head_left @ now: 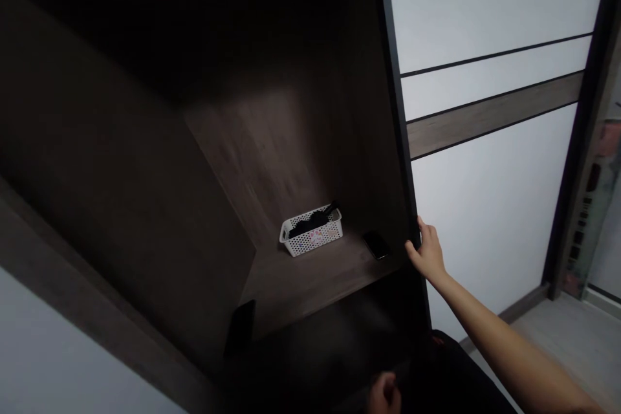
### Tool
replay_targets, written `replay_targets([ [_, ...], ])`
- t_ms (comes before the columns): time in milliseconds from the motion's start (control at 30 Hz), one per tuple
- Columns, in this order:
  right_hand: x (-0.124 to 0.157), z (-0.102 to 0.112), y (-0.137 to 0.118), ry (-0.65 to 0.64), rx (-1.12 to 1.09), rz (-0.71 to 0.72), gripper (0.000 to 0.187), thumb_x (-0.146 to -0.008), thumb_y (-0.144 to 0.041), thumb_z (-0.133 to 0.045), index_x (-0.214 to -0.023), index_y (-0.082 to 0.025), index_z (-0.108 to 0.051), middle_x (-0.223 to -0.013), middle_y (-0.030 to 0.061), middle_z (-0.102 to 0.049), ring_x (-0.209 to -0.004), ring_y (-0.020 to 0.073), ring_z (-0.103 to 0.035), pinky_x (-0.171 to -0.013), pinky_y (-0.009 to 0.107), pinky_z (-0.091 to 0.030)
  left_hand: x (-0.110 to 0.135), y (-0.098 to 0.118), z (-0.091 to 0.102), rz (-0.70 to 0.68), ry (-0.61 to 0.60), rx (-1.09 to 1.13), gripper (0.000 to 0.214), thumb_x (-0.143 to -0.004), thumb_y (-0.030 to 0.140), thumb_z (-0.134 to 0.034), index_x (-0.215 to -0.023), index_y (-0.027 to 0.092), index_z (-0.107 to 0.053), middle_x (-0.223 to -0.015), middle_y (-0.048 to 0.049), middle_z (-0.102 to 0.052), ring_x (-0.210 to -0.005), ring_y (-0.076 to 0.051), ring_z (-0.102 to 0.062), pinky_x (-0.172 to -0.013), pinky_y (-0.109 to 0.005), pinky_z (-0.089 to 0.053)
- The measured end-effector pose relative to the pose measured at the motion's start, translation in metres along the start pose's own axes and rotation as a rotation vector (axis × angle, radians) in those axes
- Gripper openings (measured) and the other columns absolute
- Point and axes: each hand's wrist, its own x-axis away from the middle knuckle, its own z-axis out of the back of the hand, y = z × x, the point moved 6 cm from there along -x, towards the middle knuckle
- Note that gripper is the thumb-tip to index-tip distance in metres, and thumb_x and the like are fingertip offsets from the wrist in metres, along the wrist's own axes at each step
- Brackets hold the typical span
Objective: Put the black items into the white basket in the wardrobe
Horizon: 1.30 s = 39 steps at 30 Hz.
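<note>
My right hand [427,251] is at the dark edge of a white sliding door [485,220], its thumb on the cabinet side and its fingers around the frame. Low in the picture, my left hand [384,394] is partly cut off, with curled fingers and nothing visible in them. Inside the dark wood cabinet, a white perforated basket [316,240] with stickers stands on a shelf [310,284]. Black items [310,223], too dark to name, lie in it. To the basket's right, nearer my right hand, lies a black smartphone [376,244].
A flat dark rectangular object [240,326] is at the shelf's left front edge. A side panel [121,162] bounds the cabinet on the left. Beneath the shelf lies a deeply shadowed compartment [334,330]. Pale floor [567,323] shows at the right.
</note>
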Motion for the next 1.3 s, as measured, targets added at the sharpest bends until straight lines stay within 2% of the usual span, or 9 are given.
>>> replay_targets([
  [100,0.007,-0.002,-0.003,-0.027,-0.066,0.055,0.065,-0.091,-0.030,-0.052,-0.156,-0.023,-0.050,-0.120,0.0119,-0.063,-0.112,0.0300,-0.062,-0.100,0.054,-0.058,-0.043,0.055,0.019,-0.261,0.094,0.014,0.030,-0.096,0.014,-0.054,-0.106,0.027,-0.079,-0.109,-0.0056,-0.081,-0.105,-0.023,-0.079,-0.096,-0.040,-0.067],
  [233,0.013,-0.004,0.001,-0.066,-0.082,0.131,0.053,-0.095,-0.028,-0.050,-0.148,-0.025,-0.058,-0.128,0.0120,-0.065,-0.118,0.0295,-0.063,-0.103,0.053,-0.058,-0.105,0.194,0.058,-0.812,0.347,-0.112,0.043,-0.097,0.013,-0.049,-0.130,0.021,-0.075,-0.140,-0.0118,-0.074,-0.139,-0.028,-0.064,-0.117,-0.052,-0.056],
  [333,0.009,0.000,0.013,-0.055,-0.044,0.127,0.043,-0.098,-0.032,-0.048,-0.137,-0.024,-0.065,-0.133,0.0136,-0.066,-0.124,0.0330,-0.063,-0.106,0.056,-0.056,-0.148,0.285,0.053,-1.127,0.341,-0.293,0.038,-0.097,0.016,-0.054,-0.127,0.016,-0.076,-0.147,-0.0137,-0.070,-0.151,-0.032,-0.053,-0.129,-0.056,-0.042],
  [400,0.002,0.008,0.021,-0.017,-0.022,0.141,0.046,-0.097,-0.035,-0.051,-0.139,-0.021,-0.062,-0.140,0.0167,-0.062,-0.131,0.0361,-0.059,-0.111,0.059,-0.052,-0.177,0.315,0.037,-1.171,0.304,-0.473,0.038,-0.099,0.018,-0.055,-0.131,0.012,-0.074,-0.154,-0.0179,-0.064,-0.155,-0.034,-0.047,-0.129,-0.057,-0.042],
  [467,-0.009,0.021,0.030,0.040,0.020,0.161,0.059,-0.093,-0.035,-0.054,-0.149,-0.017,-0.054,-0.151,0.0209,-0.054,-0.141,0.0386,-0.052,-0.116,0.062,-0.048,-0.202,0.322,0.023,-1.092,0.258,-0.651,0.045,-0.101,0.019,-0.054,-0.143,0.009,-0.066,-0.163,-0.0216,-0.053,-0.158,-0.035,-0.043,-0.128,-0.058,-0.042],
  [567,-0.033,0.041,0.047,0.083,0.141,0.143,0.073,-0.091,-0.035,-0.054,-0.160,-0.015,-0.041,-0.164,0.0238,-0.041,-0.153,0.0397,-0.040,-0.120,0.065,-0.043,-0.222,0.305,0.014,-0.986,0.182,-0.838,0.057,-0.103,0.019,-0.052,-0.159,0.009,-0.051,-0.173,-0.0217,-0.037,-0.162,-0.033,-0.034,-0.131,-0.058,-0.035],
  [867,-0.107,0.078,0.092,-0.042,0.386,0.064,0.089,-0.091,-0.050,-0.055,-0.169,-0.018,-0.026,-0.180,0.0212,-0.007,-0.165,0.0447,-0.014,-0.127,0.070,-0.027,-0.214,0.267,0.042,-0.933,0.116,-0.924,0.078,-0.093,0.008,-0.057,-0.168,0.019,-0.040,-0.178,-0.0175,-0.025,-0.166,-0.032,-0.023,-0.134,-0.056,-0.029],
  [1133,-0.099,0.060,0.102,-0.167,0.375,0.088,0.090,-0.094,-0.053,-0.050,-0.171,-0.015,-0.024,-0.181,0.0208,-0.006,-0.166,0.0448,-0.010,-0.126,0.069,-0.028,-0.191,0.253,0.066,-0.853,0.181,-0.873,0.084,-0.087,0.014,-0.063,-0.167,0.015,-0.039,-0.176,-0.0209,-0.030,-0.165,-0.037,-0.025,-0.131,-0.058,-0.032],
  [1300,-0.084,0.046,0.083,-0.164,0.322,0.134,0.105,-0.086,-0.056,-0.057,-0.171,-0.009,-0.017,-0.180,0.0244,-0.002,-0.166,0.0482,-0.004,-0.127,0.071,-0.026,-0.178,0.281,0.070,-0.822,0.299,-0.770,0.083,-0.089,0.027,-0.066,-0.168,0.022,-0.041,-0.178,-0.0175,-0.028,-0.165,-0.041,-0.024,-0.133,-0.068,-0.020],
])
